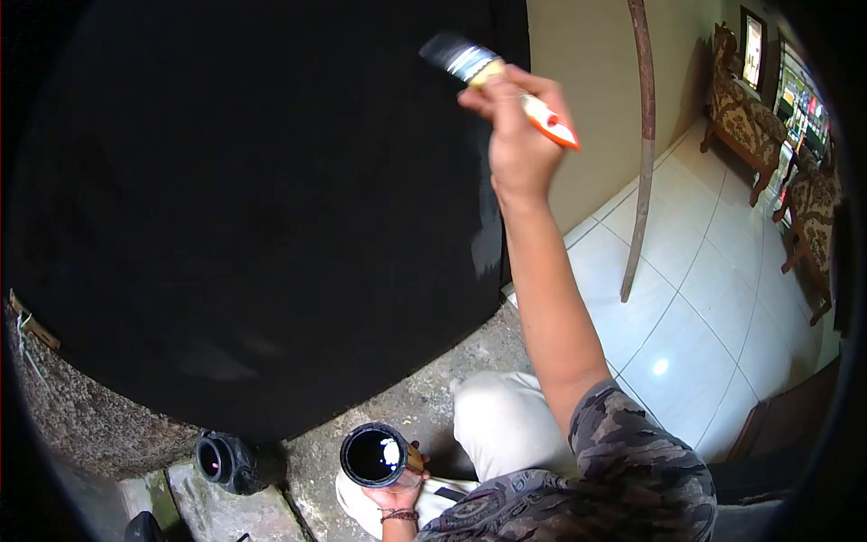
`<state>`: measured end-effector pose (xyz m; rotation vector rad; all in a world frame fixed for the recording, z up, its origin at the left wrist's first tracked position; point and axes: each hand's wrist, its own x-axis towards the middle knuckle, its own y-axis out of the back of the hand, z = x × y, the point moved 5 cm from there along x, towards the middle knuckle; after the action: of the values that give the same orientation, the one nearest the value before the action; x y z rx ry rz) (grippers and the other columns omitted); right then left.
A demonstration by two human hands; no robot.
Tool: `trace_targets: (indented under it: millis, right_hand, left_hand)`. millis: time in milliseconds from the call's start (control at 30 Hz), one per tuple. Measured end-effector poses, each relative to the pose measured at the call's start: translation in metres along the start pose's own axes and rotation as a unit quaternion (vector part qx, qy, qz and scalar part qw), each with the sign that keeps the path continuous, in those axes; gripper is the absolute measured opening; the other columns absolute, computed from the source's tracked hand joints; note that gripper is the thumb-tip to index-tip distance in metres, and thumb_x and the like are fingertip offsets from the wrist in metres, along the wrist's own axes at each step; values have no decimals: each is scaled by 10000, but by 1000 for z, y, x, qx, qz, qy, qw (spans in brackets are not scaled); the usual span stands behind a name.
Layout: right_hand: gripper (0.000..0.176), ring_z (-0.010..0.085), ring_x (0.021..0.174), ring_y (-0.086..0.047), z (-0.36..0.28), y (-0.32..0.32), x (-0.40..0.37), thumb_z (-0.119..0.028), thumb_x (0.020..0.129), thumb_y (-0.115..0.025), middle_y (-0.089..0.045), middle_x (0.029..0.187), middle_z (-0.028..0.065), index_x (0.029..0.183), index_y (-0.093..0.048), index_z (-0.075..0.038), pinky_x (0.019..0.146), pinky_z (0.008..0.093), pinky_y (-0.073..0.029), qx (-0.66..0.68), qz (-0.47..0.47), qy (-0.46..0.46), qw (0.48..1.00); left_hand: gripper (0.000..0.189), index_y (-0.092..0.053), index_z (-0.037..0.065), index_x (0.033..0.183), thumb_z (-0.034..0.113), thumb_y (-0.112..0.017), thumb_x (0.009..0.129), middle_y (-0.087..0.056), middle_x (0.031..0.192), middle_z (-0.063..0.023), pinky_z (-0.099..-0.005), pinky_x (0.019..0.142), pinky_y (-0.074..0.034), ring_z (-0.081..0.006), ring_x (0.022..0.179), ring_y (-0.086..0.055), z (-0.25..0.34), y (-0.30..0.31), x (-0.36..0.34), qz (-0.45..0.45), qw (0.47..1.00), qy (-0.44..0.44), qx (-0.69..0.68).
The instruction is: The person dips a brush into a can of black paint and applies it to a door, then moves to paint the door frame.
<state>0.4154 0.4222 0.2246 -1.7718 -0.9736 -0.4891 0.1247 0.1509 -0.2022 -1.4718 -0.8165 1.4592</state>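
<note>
My right hand (524,126) is raised near the right edge of a large black panel (271,181), its fingers wrapped round the handle of a paintbrush (470,65). Dark bristles point up and left over the panel, and the orange-tipped handle end sticks out behind my hand. Low in front of me, my left hand (397,495) grips an open can of black paint (370,454) from beneath and the side. Light reflects off the wet paint inside. Greyish, thinner patches show on the panel's right edge and lower part.
A black jar-like container (226,461) stands on the concrete floor (397,402) at lower left. A wooden pole (643,163) leans at right over white tiles (695,262). Patterned wooden chairs (745,122) stand farther back. A rough stone ledge (90,397) runs below the panel.
</note>
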Motion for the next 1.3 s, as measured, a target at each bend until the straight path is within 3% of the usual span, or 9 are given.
trace_targets:
  millis: [200, 267, 533, 600, 700, 833, 967, 1167, 1300]
  right_hand:
    - [110, 225, 734, -741, 55, 91, -78, -37, 917, -636, -680, 912, 168, 979, -581, 36, 657, 303, -622, -13, 66, -177, 982]
    - [129, 224, 706, -737, 57, 115, -95, -54, 911, -652, -684, 899, 161, 981, -603, 43, 636, 316, -624, -171, 86, -303, 934]
    - [214, 261, 746, -735, 10, 4, 28, -31, 890, -678, -676, 903, 158, 1056, -616, 88, 678, 341, -644, -146, -19, -176, 973]
    - [217, 258, 776, -738, -8, -6, 36, -18, 904, -679, -690, 929, 169, 1087, -604, 73, 722, 347, -640, 27, -4, -51, 998]
    - [215, 261, 801, -741, 12, 11, 11, -7, 923, -669, -696, 973, 182, 1106, -582, 64, 780, 361, -638, 14, -26, 62, 998]
    - [161, 299, 851, -739, 78, 89, -95, -15, 958, -607, -668, 1093, 207, 1097, -546, 38, 809, 388, -630, -48, 20, -146, 988]
    - [76, 190, 782, -715, 74, 139, -160, 7, 933, -627, -671, 949, 153, 973, -567, 32, 708, 315, -640, -128, 88, -307, 939]
    - [153, 215, 704, -742, 32, 8, -60, -49, 905, -699, -687, 859, 113, 1012, -620, 26, 654, 287, -597, -51, 15, -172, 984]
    - [171, 275, 820, -736, -13, -27, -17, -12, 912, -678, -662, 1027, 202, 1037, -588, 62, 765, 360, -651, 107, 6, -57, 993]
  left_hand:
    - [792, -614, 135, 1273, 762, -433, 825, -605, 1214, -321, -571, 547, -499, -556, 884, -596, 1, -7, 0, 25, 998, -25, 43]
    - [791, -610, 132, 1279, 758, -430, 831, -606, 1215, -323, -580, 551, -507, -560, 889, -600, -2, -11, 1, 21, 999, -15, 32]
    - [820, -566, 140, 1341, 771, -382, 852, -599, 1238, -318, -593, 567, -507, -565, 925, -604, 3, -2, 1, 9, 999, -13, 51]
    - [793, -609, 140, 1266, 773, -437, 821, -615, 1190, -300, -561, 552, -484, -517, 901, -596, 5, -3, 0, 34, 997, -33, 57]
    - [804, -607, 140, 1273, 779, -437, 815, -607, 1206, -302, -557, 552, -481, -519, 904, -599, 2, -6, 0, 36, 997, -35, 57]
    - [812, -598, 121, 1289, 763, -441, 818, -604, 1206, -312, -559, 556, -489, -540, 904, -595, 2, -2, 1, 38, 997, -19, 62]
    - [860, -484, 171, 1450, 784, -361, 860, -547, 1340, -336, -640, 606, -525, -616, 1005, -580, 4, 8, 5, -20, 999, 8, 26]
    - [861, -492, 169, 1443, 789, -354, 861, -540, 1336, -352, -641, 612, -533, -627, 1006, -575, 6, 13, 7, -6, 1000, 22, 15]
    - [862, -497, 171, 1437, 793, -354, 858, -546, 1325, -353, -640, 614, -533, -627, 999, -577, 6, 7, 2, -12, 1000, -2, 5]
